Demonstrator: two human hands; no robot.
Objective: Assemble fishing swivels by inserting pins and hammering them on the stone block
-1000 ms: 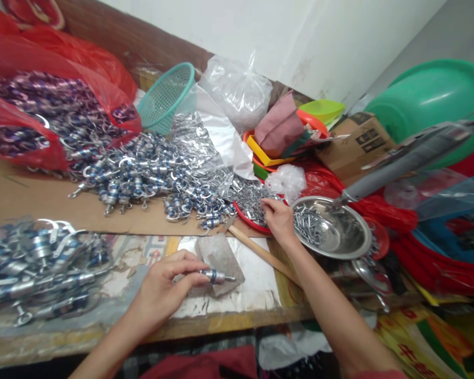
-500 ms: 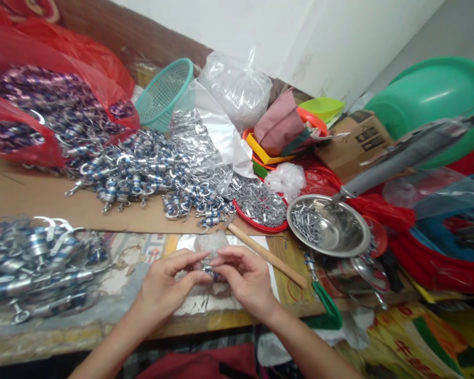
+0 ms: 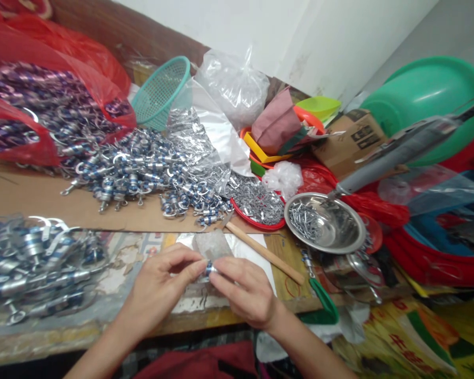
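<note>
Between my two hands is a small blue-and-silver metal fitting (image 3: pixel 209 268), mostly hidden by the fingers. My left hand (image 3: pixel 168 276) pinches its left end with thumb and forefinger. On the other end, the fingers of my right hand (image 3: pixel 245 287) are closed round it. Just beyond the fingertips sits a greyish block (image 3: pixel 212 245) on a white sheet. A hammer with a wooden handle (image 3: pixel 266 254) lies to the right of the block, its head toward the pile of similar fittings (image 3: pixel 142 168).
More fittings (image 3: pixel 35 268) are heaped at the near left. A red plate (image 3: pixel 256 205) of small metal strips and a steel bowl (image 3: pixel 326 223) of pins stand at the right. Behind are a teal basket (image 3: pixel 160 92), a red bag (image 3: pixel 63 47) and a green basin (image 3: pixel 426 105).
My right fingers have shifted and straightened along the fitting, and its blue-and-silver body now shows between the hands. The camera view has moved slightly.
</note>
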